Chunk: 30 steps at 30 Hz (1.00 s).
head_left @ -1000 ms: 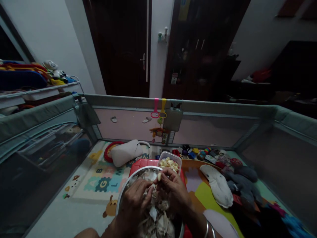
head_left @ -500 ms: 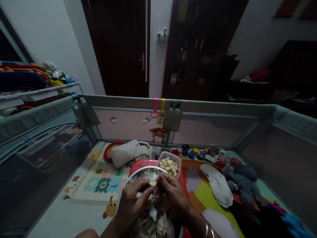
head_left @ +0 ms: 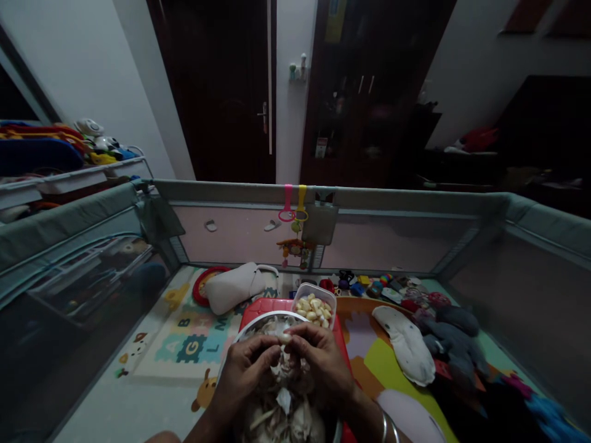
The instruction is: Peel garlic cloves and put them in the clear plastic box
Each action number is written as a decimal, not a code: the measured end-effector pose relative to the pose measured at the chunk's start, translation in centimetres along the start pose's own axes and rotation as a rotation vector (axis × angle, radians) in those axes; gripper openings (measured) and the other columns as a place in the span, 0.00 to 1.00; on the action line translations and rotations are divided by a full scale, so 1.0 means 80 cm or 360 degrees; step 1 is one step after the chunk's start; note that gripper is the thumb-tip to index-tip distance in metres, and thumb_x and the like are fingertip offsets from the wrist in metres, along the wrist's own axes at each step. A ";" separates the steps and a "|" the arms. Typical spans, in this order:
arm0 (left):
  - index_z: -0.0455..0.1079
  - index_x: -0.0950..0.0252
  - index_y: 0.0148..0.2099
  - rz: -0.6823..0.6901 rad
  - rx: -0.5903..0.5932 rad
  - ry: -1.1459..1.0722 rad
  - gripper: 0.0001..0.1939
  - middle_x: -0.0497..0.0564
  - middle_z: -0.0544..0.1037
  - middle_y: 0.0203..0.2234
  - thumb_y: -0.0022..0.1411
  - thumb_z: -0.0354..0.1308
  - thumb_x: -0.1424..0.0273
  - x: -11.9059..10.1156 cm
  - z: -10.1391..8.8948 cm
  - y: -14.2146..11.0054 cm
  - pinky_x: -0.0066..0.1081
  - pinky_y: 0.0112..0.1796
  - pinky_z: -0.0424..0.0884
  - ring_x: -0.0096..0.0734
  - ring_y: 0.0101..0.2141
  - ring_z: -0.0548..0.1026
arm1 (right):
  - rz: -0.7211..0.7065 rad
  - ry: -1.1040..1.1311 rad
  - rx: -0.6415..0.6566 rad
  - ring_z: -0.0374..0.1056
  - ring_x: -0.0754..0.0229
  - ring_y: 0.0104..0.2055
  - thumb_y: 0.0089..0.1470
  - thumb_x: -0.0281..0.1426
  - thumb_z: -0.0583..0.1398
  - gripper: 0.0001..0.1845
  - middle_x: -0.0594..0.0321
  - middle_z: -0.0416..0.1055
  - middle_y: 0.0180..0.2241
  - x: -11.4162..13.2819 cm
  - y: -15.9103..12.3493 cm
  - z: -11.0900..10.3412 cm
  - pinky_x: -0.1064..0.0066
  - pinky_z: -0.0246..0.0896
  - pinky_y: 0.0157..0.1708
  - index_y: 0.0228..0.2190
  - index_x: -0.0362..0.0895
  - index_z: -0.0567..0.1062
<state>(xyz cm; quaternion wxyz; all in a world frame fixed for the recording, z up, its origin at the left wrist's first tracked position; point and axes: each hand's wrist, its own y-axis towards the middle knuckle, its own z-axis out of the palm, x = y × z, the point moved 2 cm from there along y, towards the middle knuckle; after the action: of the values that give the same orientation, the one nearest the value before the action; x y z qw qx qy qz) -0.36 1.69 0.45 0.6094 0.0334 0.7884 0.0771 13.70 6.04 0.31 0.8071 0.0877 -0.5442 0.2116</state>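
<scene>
A pale garlic clove (head_left: 285,338) is pinched between the fingertips of both my hands, above a round metal bowl (head_left: 247,325). My left hand (head_left: 247,369) grips it from the left, and my right hand (head_left: 318,360) closes on its right side. Garlic skins and unpeeled garlic (head_left: 295,418) fill the bowl below my wrists. Just beyond the bowl, peeled garlic cloves (head_left: 314,309) lie in a clear plastic container (head_left: 333,297). Both bowl and container rest on a red plastic stool or small table (head_left: 263,304).
A padded playpen fence (head_left: 240,191) surrounds the play mat (head_left: 157,394). White pillows (head_left: 406,347) and a grey plush toy (head_left: 455,344) lie to the right. A white bag-like object (head_left: 235,288) sits at left, and small toys (head_left: 357,288) line the far side.
Both hands have shifted slightly, and the clove has turned between my fingertips. My left fingers have come closer to the right ones. The head view has moved a little.
</scene>
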 end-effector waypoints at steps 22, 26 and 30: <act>0.69 0.63 0.26 0.0557 -0.0285 0.0618 0.10 0.48 0.76 0.20 0.58 0.53 0.68 -0.010 0.003 -0.007 0.26 0.24 0.69 0.30 0.23 0.74 | -0.0085 -0.0126 0.0050 0.63 0.68 0.19 0.34 0.34 0.68 0.11 0.68 0.70 0.17 0.004 -0.004 0.003 0.77 0.58 0.21 0.22 0.41 0.76; 0.69 0.63 0.27 0.0581 -0.0309 0.0602 0.09 0.47 0.76 0.21 0.59 0.53 0.69 -0.010 0.001 -0.008 0.25 0.26 0.69 0.29 0.24 0.75 | -0.0314 -0.0327 -0.0160 0.65 0.64 0.24 0.36 0.33 0.67 0.09 0.65 0.72 0.21 0.020 -0.003 -0.010 0.75 0.61 0.25 0.22 0.42 0.76; 0.70 0.63 0.30 0.0592 -0.0406 0.0589 0.08 0.48 0.78 0.23 0.59 0.53 0.68 -0.008 -0.003 -0.009 0.25 0.27 0.70 0.30 0.26 0.76 | -0.0587 -0.0437 -0.0515 0.67 0.61 0.28 0.39 0.31 0.66 0.08 0.63 0.73 0.25 0.041 0.005 -0.041 0.72 0.64 0.29 0.25 0.42 0.76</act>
<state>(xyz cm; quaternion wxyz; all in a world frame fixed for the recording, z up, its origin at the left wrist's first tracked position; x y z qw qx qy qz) -0.39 0.85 0.98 0.4300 0.0857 0.8504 0.2907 17.31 8.43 2.01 0.7542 0.0830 -0.6500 -0.0425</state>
